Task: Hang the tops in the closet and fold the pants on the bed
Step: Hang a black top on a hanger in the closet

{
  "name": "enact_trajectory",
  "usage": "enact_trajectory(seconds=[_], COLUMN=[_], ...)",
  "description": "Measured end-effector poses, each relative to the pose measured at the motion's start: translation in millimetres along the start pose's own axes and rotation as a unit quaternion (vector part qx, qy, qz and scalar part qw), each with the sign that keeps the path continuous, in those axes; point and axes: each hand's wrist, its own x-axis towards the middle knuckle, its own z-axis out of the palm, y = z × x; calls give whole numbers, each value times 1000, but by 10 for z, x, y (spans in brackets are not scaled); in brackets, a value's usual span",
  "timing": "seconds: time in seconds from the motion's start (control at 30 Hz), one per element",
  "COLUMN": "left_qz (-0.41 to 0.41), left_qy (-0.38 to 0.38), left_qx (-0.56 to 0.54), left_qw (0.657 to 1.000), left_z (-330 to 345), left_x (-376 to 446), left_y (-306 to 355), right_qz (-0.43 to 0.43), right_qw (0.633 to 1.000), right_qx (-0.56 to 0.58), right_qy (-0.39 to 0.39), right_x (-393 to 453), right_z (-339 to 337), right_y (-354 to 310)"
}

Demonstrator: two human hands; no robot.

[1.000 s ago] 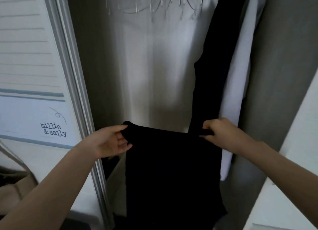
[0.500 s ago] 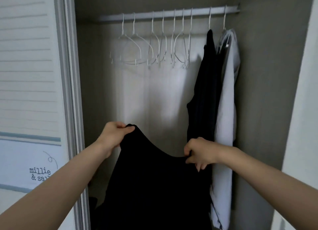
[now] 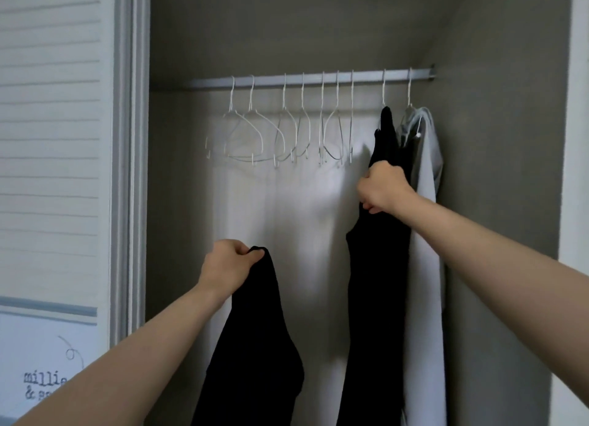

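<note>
A black top (image 3: pixel 255 346) dangles at lower centre of the frame, pinched by its upper edge in the left hand (image 3: pixel 228 271). At centre right, the right hand (image 3: pixel 382 188) grips a black garment (image 3: pixel 379 282) already hanging from the rail (image 3: pixel 312 80). Hanging appears under way; next comes freeing an empty hanger (image 3: pixel 248 135) (several wait, upper centre).

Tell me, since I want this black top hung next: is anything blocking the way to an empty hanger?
Nothing visible does. The black top hangs from the left hand, with open space up to the empty hangers.
</note>
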Motion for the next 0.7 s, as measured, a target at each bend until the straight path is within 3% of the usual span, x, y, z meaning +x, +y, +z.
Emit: enact_trajectory(seconds=[0.2,0.3,0.53,0.7], left_qz=[55,80,115,112], left_qy=[5,0,12,-1], left_qx=[65,106,234,245], left_qw=[996,991,965,963], left_z=[-37,-31,4,-29], left_x=[181,209,285,345], left_y=[133,147,134,101], right_qz=[26,13,51,25], right_qw=[987,987,994,997], right_qx=[127,114,95,78], right_qy=[95,116,29,-9], right_x=[585,761,1062,1189], right_z=[-208,-194,-147,-153], right_y=[-263,-409,-517,-460])
